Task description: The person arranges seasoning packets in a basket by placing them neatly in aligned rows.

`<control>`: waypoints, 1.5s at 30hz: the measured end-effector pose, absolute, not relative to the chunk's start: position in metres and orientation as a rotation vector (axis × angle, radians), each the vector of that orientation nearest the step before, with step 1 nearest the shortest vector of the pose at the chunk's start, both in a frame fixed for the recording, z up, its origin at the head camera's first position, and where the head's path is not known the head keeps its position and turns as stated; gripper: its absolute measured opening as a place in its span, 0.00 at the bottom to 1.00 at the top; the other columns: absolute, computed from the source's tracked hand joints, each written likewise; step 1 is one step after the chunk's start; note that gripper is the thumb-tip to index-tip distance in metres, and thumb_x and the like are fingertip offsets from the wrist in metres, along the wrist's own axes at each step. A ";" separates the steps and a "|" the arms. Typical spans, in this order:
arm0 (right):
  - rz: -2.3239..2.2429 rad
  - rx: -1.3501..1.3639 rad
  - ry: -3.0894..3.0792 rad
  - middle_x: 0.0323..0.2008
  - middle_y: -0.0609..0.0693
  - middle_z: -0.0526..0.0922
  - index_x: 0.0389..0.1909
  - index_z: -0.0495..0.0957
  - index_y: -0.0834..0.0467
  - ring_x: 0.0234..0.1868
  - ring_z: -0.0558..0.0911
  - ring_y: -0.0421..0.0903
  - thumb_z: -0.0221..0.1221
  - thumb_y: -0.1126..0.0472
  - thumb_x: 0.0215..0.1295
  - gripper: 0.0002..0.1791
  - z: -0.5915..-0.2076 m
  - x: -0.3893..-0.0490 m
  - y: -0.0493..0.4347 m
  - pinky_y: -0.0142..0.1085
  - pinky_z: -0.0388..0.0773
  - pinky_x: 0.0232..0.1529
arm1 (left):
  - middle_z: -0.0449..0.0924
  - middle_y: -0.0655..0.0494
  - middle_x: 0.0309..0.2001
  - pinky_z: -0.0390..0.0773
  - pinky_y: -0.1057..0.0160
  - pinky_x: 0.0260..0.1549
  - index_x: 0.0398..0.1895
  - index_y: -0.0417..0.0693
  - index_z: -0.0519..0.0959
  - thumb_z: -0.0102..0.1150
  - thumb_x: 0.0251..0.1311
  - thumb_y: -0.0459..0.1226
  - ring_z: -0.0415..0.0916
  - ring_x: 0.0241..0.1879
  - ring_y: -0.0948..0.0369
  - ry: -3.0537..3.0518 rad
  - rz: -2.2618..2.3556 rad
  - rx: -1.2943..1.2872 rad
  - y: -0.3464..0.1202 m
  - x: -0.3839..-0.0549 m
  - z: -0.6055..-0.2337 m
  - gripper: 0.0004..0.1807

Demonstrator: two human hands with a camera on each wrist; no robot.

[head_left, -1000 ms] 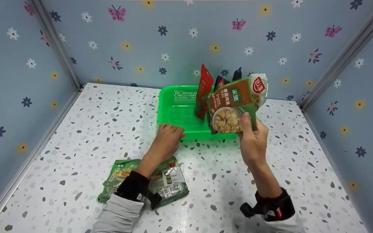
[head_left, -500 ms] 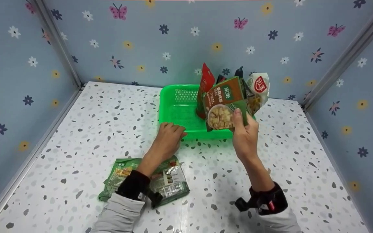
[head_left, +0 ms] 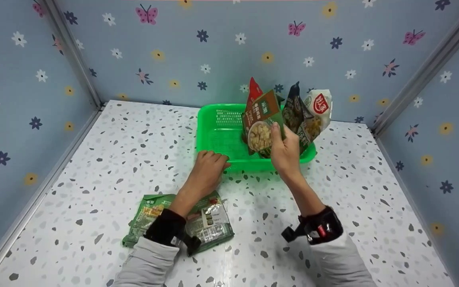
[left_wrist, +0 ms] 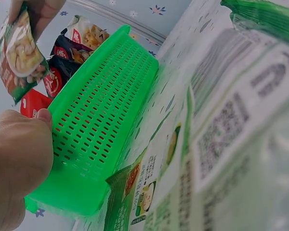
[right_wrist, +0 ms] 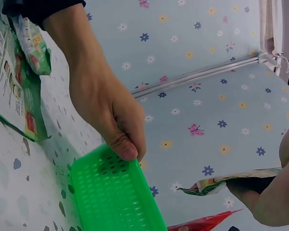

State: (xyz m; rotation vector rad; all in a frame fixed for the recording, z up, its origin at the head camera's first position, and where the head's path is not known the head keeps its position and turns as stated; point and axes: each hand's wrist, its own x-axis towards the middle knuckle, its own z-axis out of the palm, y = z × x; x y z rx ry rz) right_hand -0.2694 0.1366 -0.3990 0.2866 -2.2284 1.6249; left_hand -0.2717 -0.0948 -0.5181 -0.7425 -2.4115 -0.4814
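Note:
My left hand (head_left: 206,172) grips the front rim of a green plastic basket (head_left: 253,165) near its left corner; in the right wrist view the thumb (right_wrist: 125,147) lies over that rim. Between thumb and fingers, my right hand (head_left: 287,153) holds a brown-and-green food packet (head_left: 259,133) with a bowl of food printed on it. That packet is tilted above the basket's right half, in front of a red packet (head_left: 254,91). Also standing in the basket are a dark packet (head_left: 293,107) and a white-topped packet (head_left: 320,105) at the right. The held packet hides part of the basket's inside.
Two green packets lie on the speckled table under my left forearm: one at the left (head_left: 144,221), one with a barcode side up (head_left: 212,227). A flower-patterned wall (head_left: 229,52) rises close behind the basket, with side walls left and right.
My right hand has moved left with the brown-and-green packet, uncovering the dark and white-topped packets. My left hand has stayed on the rim.

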 end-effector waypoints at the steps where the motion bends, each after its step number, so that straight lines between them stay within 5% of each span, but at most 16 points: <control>1: 1.608 0.291 -2.249 0.24 0.47 0.65 0.54 0.86 0.63 0.30 0.67 0.44 0.47 0.54 0.95 0.21 -0.400 -0.273 0.135 0.41 0.67 0.41 | 0.92 0.48 0.41 0.80 0.43 0.56 0.47 0.44 0.86 0.59 0.85 0.41 0.83 0.42 0.47 -2.412 -0.477 -0.742 -0.095 -0.272 -0.518 0.11; 6: 1.552 0.328 -2.362 0.24 0.46 0.70 0.69 0.84 0.63 0.31 0.71 0.46 0.45 0.54 0.95 0.24 -0.409 -0.294 0.127 0.43 0.70 0.44 | 0.92 0.48 0.39 0.81 0.43 0.57 0.46 0.44 0.85 0.59 0.85 0.40 0.83 0.41 0.47 -2.431 -0.466 -0.741 -0.094 -0.273 -0.518 0.10; 10: 1.557 0.344 -2.459 0.22 0.44 0.63 0.47 0.83 0.60 0.24 0.63 0.43 0.44 0.54 0.96 0.22 -0.415 -0.309 0.121 0.41 0.66 0.36 | 0.91 0.49 0.39 0.81 0.43 0.57 0.46 0.45 0.85 0.58 0.86 0.42 0.83 0.42 0.47 -2.436 -0.462 -0.746 -0.094 -0.274 -0.516 0.11; 15: 1.568 0.315 -2.554 0.21 0.45 0.60 0.28 0.65 0.50 0.21 0.59 0.43 0.44 0.54 0.95 0.25 -0.422 -0.321 0.114 0.39 0.61 0.29 | 0.91 0.50 0.40 0.81 0.43 0.57 0.45 0.46 0.84 0.59 0.85 0.43 0.83 0.42 0.47 -2.432 -0.462 -0.745 -0.093 -0.274 -0.515 0.11; 35: 1.496 0.313 -2.736 0.16 0.42 0.59 0.22 0.64 0.49 0.17 0.56 0.41 0.45 0.55 0.91 0.27 -0.485 -0.385 0.119 0.39 0.59 0.22 | 0.92 0.49 0.42 0.81 0.43 0.58 0.47 0.45 0.84 0.58 0.85 0.43 0.84 0.44 0.47 -2.438 -0.452 -0.745 -0.094 -0.273 -0.514 0.12; 45: 1.499 0.345 -2.851 0.15 0.44 0.59 0.23 0.69 0.51 0.16 0.56 0.44 0.46 0.59 0.89 0.25 -0.474 -0.376 0.116 0.43 0.58 0.22 | 0.91 0.50 0.40 0.82 0.43 0.57 0.45 0.45 0.83 0.59 0.85 0.43 0.84 0.43 0.48 -2.428 -0.440 -0.743 -0.096 -0.271 -0.515 0.12</control>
